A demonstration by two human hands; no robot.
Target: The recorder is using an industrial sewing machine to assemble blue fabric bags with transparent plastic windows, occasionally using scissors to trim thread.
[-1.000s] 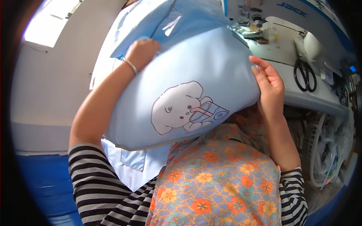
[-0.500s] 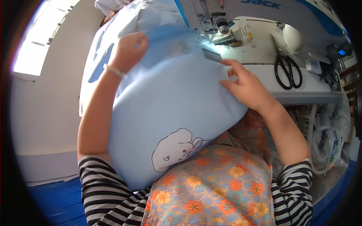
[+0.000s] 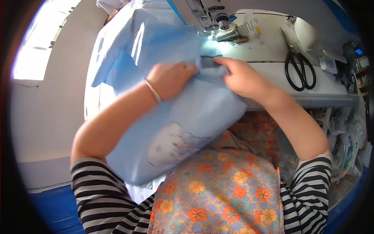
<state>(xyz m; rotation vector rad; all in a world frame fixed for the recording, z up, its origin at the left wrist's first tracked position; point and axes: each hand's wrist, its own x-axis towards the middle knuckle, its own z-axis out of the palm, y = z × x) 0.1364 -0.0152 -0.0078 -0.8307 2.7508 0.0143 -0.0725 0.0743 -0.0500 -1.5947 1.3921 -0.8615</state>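
Note:
Light blue fabric [image 3: 202,101] with a printed white cartoon animal, blurred, spreads over my lap and up to the sewing machine [image 3: 257,9]. My right hand [image 3: 241,78] pinches its edge between thumb and fingers, just in front of the lit needle area. My left hand [image 3: 169,80], smeared by motion and wearing a bangle, has its fingers closed on the fabric a little to the left. Between the hands a small dark grey rectangle [image 3: 208,61] shows at the fold; I cannot tell what it is.
Black-handled scissors [image 3: 300,70] lie on the machine table [image 3: 269,72] to the right. Small metal parts [image 3: 231,36] sit behind the needle area. A white basket with plastic bags [image 3: 339,136] is below the table at right. Translucent sheeting [image 3: 148,39] covers the left side.
My left hand has come right and down to the fabric near my right hand. The right hand has shifted slightly left. The fabric's edge is now bunched between them, and the printed part has slid left.

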